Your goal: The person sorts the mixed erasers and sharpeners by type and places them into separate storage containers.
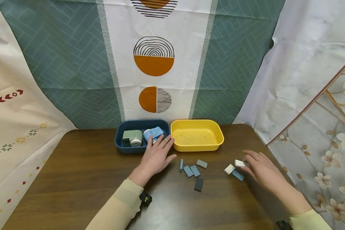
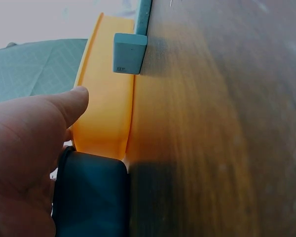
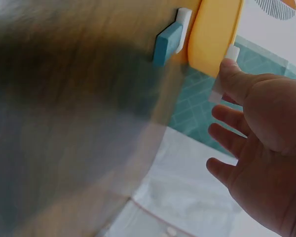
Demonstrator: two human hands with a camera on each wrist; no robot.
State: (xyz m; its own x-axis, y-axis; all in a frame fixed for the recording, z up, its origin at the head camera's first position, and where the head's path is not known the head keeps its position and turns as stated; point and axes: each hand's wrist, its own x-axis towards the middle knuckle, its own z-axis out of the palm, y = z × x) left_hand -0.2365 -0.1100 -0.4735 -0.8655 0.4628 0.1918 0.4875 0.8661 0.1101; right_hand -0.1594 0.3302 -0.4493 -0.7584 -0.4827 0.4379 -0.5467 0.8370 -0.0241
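Observation:
My right hand [image 1: 260, 169] pinches a small white block [image 1: 239, 163] between thumb and forefinger; the right wrist view shows that block [image 3: 217, 91] raised off the table, the other fingers loosely spread. Just left of this hand, another white block [image 1: 229, 169] touches a blue block [image 1: 237, 175] on the table. My left hand [image 1: 155, 158], fingers extended, reaches over the front right rim of the dark blue bin [image 1: 121, 147]. Inside are a green boxy item [image 1: 132, 135] with a round white part and a light-blue one [image 1: 156, 131], partly hidden by fingers.
A yellow bin [image 1: 196, 148] stands against the blue bin's right side. Before it lie several loose blocks, among them a grey block [image 1: 202, 164], a blue block [image 1: 188, 171] and a black block [image 1: 199, 184]. Patterned cloth [image 1: 83, 80] hangs behind the wooden table [image 1: 74, 179].

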